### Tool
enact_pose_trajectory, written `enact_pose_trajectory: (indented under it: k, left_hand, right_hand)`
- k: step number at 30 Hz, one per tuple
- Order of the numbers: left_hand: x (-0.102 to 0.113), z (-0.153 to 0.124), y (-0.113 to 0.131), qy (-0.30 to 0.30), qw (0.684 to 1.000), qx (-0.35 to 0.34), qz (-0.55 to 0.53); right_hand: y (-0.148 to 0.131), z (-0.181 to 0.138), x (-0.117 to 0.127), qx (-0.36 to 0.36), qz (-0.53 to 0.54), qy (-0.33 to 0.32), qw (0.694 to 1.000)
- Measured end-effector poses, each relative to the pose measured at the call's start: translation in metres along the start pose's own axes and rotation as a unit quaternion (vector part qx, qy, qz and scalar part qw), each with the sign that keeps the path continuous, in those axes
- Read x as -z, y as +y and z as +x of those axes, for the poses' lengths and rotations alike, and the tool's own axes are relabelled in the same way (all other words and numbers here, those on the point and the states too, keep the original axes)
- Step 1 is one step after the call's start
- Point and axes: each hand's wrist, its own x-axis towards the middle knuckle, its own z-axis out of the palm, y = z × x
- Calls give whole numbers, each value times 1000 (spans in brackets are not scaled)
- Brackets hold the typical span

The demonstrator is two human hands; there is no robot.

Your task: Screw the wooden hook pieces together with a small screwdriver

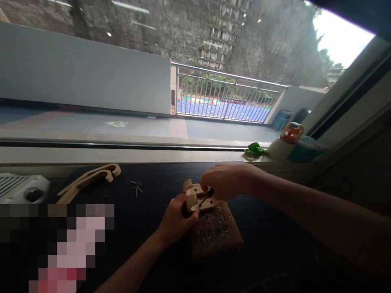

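My left hand grips the rounded ends of a pale wooden piece. That piece has two flat arms with dark holes and thick curled ends, and it rests on the far part of a brown wooden block. Many small metal screws or nails cover the block's top. Above the wooden piece, my right hand is closed on a thin-shafted tool with a dark end, which looks like a small screwdriver. Its shaft slants down toward the near arm. My fingers hide most of its handle.
Curved wooden hooks lie on the left of the dark table, with several loose screws beside them. A white appliance stands far left. On the windowsill are a green cloth and a white jug. The lower-left corner is pixelated.
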Motion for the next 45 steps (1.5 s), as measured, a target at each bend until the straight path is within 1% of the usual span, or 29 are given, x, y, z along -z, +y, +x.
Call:
enact_pose_trajectory:
  k: [3, 6, 11, 15, 21, 23, 30, 39, 42, 45]
  left_hand:
    - [0, 1, 1, 3, 1000, -3, 0]
    - [0, 0, 0, 2, 1000, -4, -1]
    - [0, 0, 0, -5, 1000, 1, 4]
    - [0, 0, 1, -2, 1000, 4, 9]
    - [1, 0, 2, 1, 1000, 1, 1]
    - [1, 0, 2, 0, 1000, 2, 2]
    - [1, 0, 3, 0, 1000, 1, -2]
    - [0, 0, 1, -4, 1000, 1, 0]
    - [0, -1, 1, -6, 1000, 3, -2]
    - [1, -1, 1, -5, 1000, 4, -1]
  right_hand:
    - [2, 0, -4, 40, 19, 33, 998]
    - [1, 3, -9, 54, 16, 57, 997]
    - [-2, 7, -8, 49, 17, 59, 997]
    - [-6, 8, -6, 33, 25, 46, 998]
    - [-11, -3, 4, 6, -5, 40, 999]
    - [-11, -6, 6, 12, 0, 39, 999]
    - [-7, 0, -3, 50, 10, 79, 996]
    - [-7, 0, -7, -15, 16, 81, 996]
    - [-7, -6, -3, -23, 10, 78, 997]
    - [-7, -11, 1, -15, 17, 68, 997]
